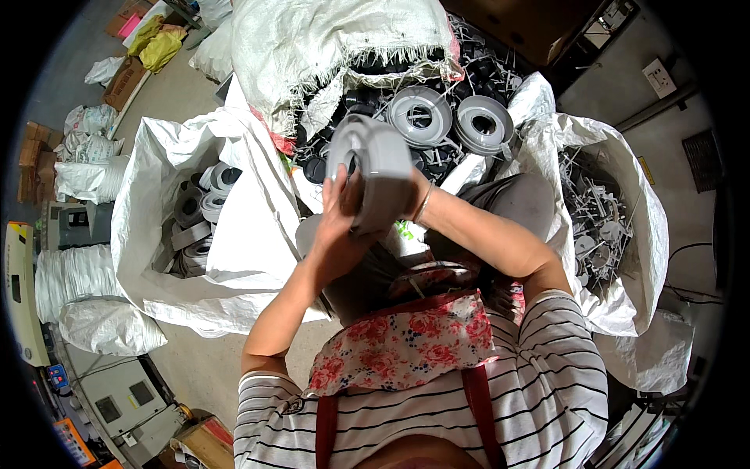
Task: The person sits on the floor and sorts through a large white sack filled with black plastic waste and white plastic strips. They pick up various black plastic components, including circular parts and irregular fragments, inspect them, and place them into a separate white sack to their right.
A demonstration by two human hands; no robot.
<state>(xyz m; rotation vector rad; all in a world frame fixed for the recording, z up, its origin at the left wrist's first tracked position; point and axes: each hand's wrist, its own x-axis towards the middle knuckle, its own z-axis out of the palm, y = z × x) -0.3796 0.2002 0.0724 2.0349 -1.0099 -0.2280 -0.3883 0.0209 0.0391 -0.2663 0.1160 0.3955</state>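
Grey round part, blurred, sits between both hands, over the lap, just near of the black-parts pile. Left hand: grip closed on its left near side, fingers curled. Right hand: grip on its right side, partly hidden, finger spread can't be told. Two grey rings on the pile, far right of the part. Left white bag holds grey rings; right white bag, thin grey pieces. Dark lettering on cream machine, far left; green print on white plastic near the lap.
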